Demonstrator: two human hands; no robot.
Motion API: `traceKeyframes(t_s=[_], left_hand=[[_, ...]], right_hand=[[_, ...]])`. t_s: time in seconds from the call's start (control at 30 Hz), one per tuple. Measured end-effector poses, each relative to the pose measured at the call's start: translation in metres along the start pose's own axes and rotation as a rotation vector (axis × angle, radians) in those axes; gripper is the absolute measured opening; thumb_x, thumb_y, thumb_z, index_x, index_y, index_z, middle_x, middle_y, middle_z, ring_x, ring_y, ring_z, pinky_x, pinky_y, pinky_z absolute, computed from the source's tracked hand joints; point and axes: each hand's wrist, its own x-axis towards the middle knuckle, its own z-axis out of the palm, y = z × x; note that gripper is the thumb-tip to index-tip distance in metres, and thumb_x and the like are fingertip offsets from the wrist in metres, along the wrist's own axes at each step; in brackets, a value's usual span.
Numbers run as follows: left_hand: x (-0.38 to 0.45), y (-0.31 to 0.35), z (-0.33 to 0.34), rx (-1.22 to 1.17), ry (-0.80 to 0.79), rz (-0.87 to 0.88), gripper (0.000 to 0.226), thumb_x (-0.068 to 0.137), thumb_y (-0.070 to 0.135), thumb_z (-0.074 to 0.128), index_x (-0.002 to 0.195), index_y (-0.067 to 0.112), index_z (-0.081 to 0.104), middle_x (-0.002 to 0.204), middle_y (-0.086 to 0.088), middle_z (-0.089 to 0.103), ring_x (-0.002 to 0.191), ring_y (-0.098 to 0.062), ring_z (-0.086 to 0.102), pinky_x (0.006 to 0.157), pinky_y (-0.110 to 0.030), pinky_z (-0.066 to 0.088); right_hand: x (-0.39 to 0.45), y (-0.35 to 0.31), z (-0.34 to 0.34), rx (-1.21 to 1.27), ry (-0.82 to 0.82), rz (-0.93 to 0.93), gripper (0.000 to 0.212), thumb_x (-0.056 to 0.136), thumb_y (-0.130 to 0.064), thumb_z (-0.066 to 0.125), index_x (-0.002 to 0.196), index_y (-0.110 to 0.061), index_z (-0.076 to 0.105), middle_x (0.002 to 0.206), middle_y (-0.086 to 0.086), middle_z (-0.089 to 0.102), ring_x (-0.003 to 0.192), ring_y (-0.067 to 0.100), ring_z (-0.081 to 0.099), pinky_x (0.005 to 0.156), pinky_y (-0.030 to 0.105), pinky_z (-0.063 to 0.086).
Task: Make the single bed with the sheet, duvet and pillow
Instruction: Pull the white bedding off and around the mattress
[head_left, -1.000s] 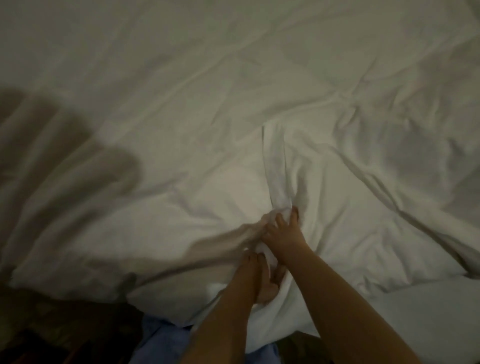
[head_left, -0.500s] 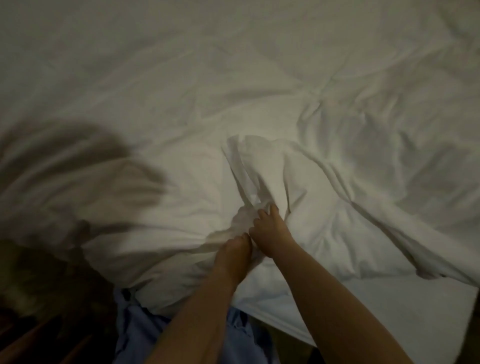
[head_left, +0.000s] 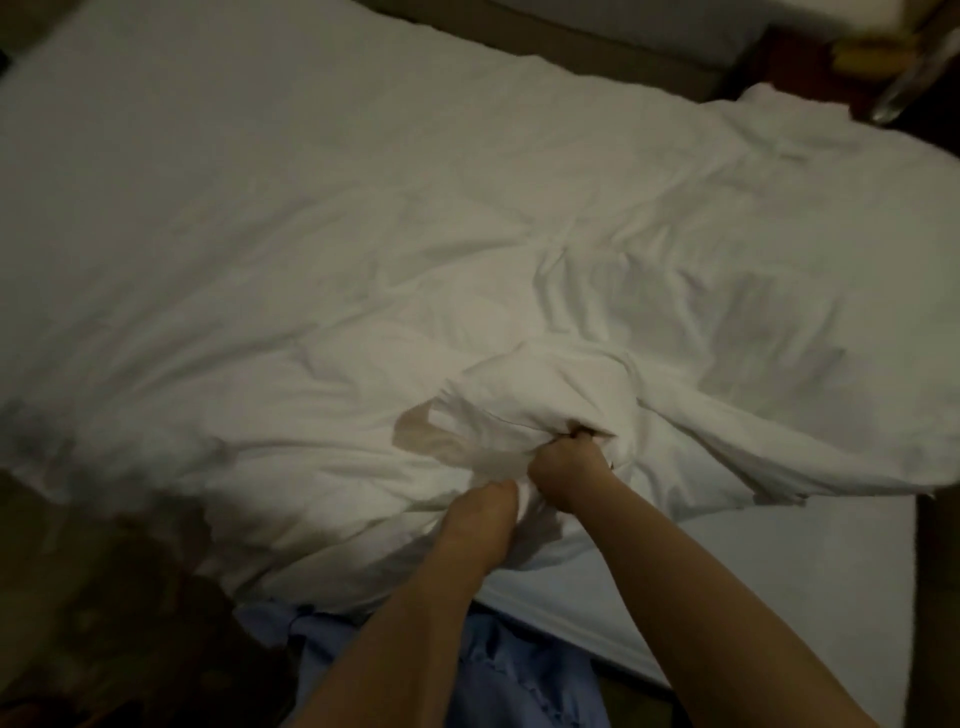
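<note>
duvet (head_left: 415, 234) had bunched higher toward 1 o'clock; we noted left hand (head_left: 480, 512) and right hand (head_left: 563, 462) both clenched on its fabric, spreading unfinished.

There is 1 crumpled white fabric duvet (head_left: 363, 260), spread over most of 1 bed. 1 smooth white sheet (head_left: 779, 597) shows on the mattress at the lower right, bare of the duvet. 2 bare hands are in view: 1 left hand (head_left: 480, 517) and 1 right hand (head_left: 566, 462), each gripping bunched duvet fabric. 1 light blue garment (head_left: 519, 670) shows at the bottom edge between the forearms. 1 blurred yellow object (head_left: 872, 49) and 1 clear, glassy object (head_left: 904, 93) sit at the top right; what they are cannot be told.
</note>
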Motion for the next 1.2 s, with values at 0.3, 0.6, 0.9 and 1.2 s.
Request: traceKeyframes(t_s=[0.3,0.6,0.9,1.2], left_hand=[[-0.096,0.036,0.018,0.047,0.245,-0.005,0.039,0.098,0.022,0.042,0.136,0.012,0.038,0.134,-0.008,0.049,0.12,-0.024,0.052,0.099,-0.031,0.038],[-0.14,0.061,-0.01,0.028,0.308,-0.069,0.038,0.095,0.016,0.052,0.13,0.011,0.041,0.131,-0.011,0.051,0.118,-0.028,0.053,0.099,-0.035,0.041],[-0.139,0.086,-0.015,0.151,0.333,-0.018,0.036,0.089,0.009,0.059,0.122,0.01,0.044,0.12,-0.012,0.055,0.106,-0.027,0.059,0.087,-0.033,0.048],[-0.154,0.108,0.041,0.277,0.25,0.201,0.027,0.094,0.009,0.05,0.12,0.007,0.045,0.119,-0.013,0.054,0.106,-0.03,0.057,0.085,-0.036,0.046]], right_hand=[[-0.13,-0.024,0.018,0.025,0.613,0.02,0.057,0.072,-0.019,0.074,0.126,-0.018,0.058,0.131,0.029,0.05,0.079,0.034,0.066,0.061,0.035,0.053],[-0.175,-0.035,-0.001,0.175,0.502,0.309,0.048,0.102,-0.014,0.036,0.148,-0.004,0.024,0.146,0.015,0.039,0.131,0.027,0.043,0.105,0.033,0.034],[-0.192,-0.021,0.017,0.116,0.172,0.429,0.048,0.096,-0.029,0.049,0.139,-0.009,0.042,0.142,0.009,0.044,0.132,0.027,0.041,0.107,0.037,0.036],[-0.216,-0.054,0.09,0.503,0.009,0.568,0.039,0.097,-0.02,0.044,0.135,-0.01,0.048,0.139,0.006,0.048,0.128,0.024,0.045,0.097,0.033,0.042]])
